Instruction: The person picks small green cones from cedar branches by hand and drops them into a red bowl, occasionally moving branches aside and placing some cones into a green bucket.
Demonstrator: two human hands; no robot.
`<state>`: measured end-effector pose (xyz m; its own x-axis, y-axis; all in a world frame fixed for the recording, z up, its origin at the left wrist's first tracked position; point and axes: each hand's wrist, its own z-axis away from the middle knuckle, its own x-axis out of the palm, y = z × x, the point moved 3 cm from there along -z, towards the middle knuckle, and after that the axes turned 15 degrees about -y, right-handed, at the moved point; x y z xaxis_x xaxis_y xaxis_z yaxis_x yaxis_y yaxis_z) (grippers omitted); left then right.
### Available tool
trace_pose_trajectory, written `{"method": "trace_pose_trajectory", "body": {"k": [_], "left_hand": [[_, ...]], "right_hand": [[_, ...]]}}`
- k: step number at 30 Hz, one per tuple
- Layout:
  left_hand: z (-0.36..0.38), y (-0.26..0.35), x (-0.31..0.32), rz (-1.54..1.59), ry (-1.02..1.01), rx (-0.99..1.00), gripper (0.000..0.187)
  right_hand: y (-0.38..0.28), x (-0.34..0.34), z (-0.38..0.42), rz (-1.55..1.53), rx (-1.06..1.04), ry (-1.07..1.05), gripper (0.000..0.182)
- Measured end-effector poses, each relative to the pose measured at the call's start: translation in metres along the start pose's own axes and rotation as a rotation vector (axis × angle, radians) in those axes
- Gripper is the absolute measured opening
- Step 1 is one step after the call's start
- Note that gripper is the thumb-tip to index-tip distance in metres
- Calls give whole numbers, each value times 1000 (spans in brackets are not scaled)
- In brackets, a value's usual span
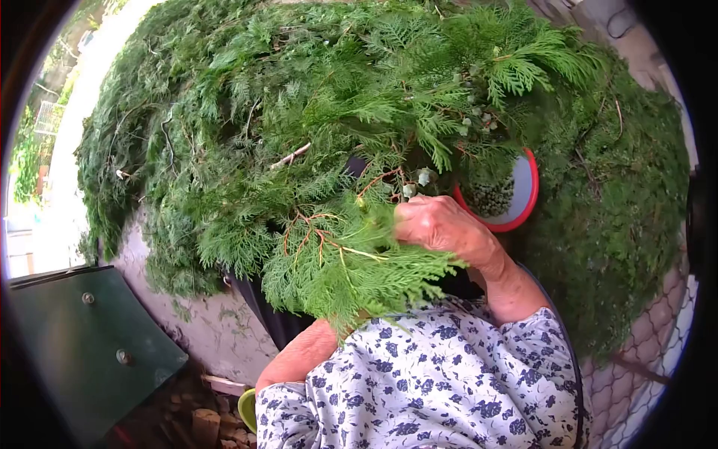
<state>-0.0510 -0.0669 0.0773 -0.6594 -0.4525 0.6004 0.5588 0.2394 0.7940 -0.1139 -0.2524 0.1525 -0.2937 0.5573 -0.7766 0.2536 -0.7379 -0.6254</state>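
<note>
A leafy conifer branch [329,254] with flat green sprays and reddish-brown stems lies across my lap. My right hand [449,230] is closed at its upper right side, and what the fingers pinch is hidden. Just above these fingers are pale green cones [424,177]. Foliage covers my left hand; only its forearm [303,353] shows, reaching under the branch. Right of my right hand, a white bowl with a red rim [534,183] holds many small green cones [490,198].
A large heap of cut conifer branches [224,97] surrounds me in front and on both sides. A dark green metal panel [97,337] stands at lower left, near wood pieces [206,426] and a yellow-green container [247,409]. Hexagonal pavers [647,344] show at right.
</note>
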Motion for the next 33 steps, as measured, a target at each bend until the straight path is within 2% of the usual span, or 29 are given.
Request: {"method": "trace_pose_trajectory", "body": {"k": [2, 6, 9, 11, 13, 17, 19, 23, 25, 26, 27, 29, 31, 33], "left_hand": [[4, -1, -3, -1, 13, 5, 26], [12, -5, -2, -5, 31, 17, 27], [14, -5, -3, -13, 26, 22, 27], [16, -5, -5, -15, 28, 26, 27], [21, -7, -7, -16, 38, 28, 27], [24, -13, -7, -16, 34, 19, 27], [24, -14, -8, -19, 27, 18, 27], [25, -15, -11, -29, 25, 21, 27], [25, -18, -12, -32, 22, 19, 27], [25, -19, -12, -33, 19, 17, 27], [24, -19, -12, -35, 13, 17, 27], [21, -20, -12, -41, 0, 21, 27], [18, -20, -11, -50, -9, 24, 28], [16, -19, -12, -62, -19, 30, 28]], "right_hand": [[3, -8, 0, -32, -30, -48, 15], [-5, -46, -5, 15, 245, 365, 7], [-8, -30, -29, 126, 117, 285, 6], [-4, -12, -42, 163, 171, 144, 11], [3, -2, -47, 201, 163, 112, 14], [14, 6, -51, 234, 170, 161, 10], [19, 5, -52, 90, 158, 175, 13], [27, 2, -57, 71, 175, 235, 17], [46, -1, -52, -489, 155, 345, 20], [52, 0, -48, -622, 183, 346, 24], [51, -1, -47, -619, 186, 348, 24], [56, 2, -43, -1085, 395, 439, 23], [65, 10, -45, -1007, 310, 510, 24], [66, 15, -47, -1163, 143, 536, 21]]}}
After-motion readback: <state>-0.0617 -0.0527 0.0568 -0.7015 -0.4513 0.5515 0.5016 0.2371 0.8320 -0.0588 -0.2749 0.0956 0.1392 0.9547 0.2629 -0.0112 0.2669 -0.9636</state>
